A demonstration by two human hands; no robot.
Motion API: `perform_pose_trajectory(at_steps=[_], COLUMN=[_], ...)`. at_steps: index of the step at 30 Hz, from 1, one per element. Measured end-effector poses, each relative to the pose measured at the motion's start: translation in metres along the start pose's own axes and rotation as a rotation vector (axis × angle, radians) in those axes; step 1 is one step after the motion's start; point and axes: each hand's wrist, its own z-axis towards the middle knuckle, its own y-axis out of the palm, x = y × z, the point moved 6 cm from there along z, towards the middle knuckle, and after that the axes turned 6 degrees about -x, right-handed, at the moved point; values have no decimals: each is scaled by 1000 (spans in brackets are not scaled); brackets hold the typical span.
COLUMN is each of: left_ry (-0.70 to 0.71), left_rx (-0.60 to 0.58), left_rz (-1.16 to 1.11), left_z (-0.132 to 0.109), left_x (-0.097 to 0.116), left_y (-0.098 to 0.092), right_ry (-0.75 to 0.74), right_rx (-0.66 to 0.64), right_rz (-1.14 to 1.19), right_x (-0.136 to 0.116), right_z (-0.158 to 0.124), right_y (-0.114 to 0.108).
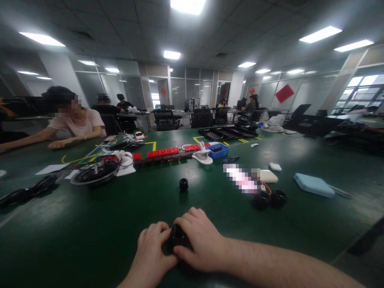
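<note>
Both my hands meet on a small round black part (177, 236) at the near edge of the green table (90, 232). My left hand (151, 250) curls its fingers against the part's left side. My right hand (199, 240) wraps over its top and right side, thumb tucked underneath. Most of the part is hidden between the fingers. A similar small black round part (183, 184) stands alone on the table farther out. Two more black round parts (269, 199) lie to the right, with an orange wire beside them.
A person in a pale shirt (76, 124) leans on the table at the far left. A clear round lid with cables (96, 172), red strips (163, 152), a blue tray (218, 151), a white clip (202, 157) and a light blue case (313, 185) lie across the table.
</note>
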Motion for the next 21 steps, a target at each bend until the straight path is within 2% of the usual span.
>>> perform_pose_trajectory(at_steps=[8, 14, 21], left_ry=[19, 48, 9], left_rx=[-27, -26, -37], left_rz=[-7, -15, -22], left_z=[-3, 0, -1], left_x=[1, -3, -2], left_y=[3, 7, 6], right_ry=[-49, -15, -4], right_rx=[-27, -42, -57], right_rz=[2, -39, -17], right_x=[-3, -3, -5], right_z=[-1, -2, -3], right_y=[-2, -4, 0])
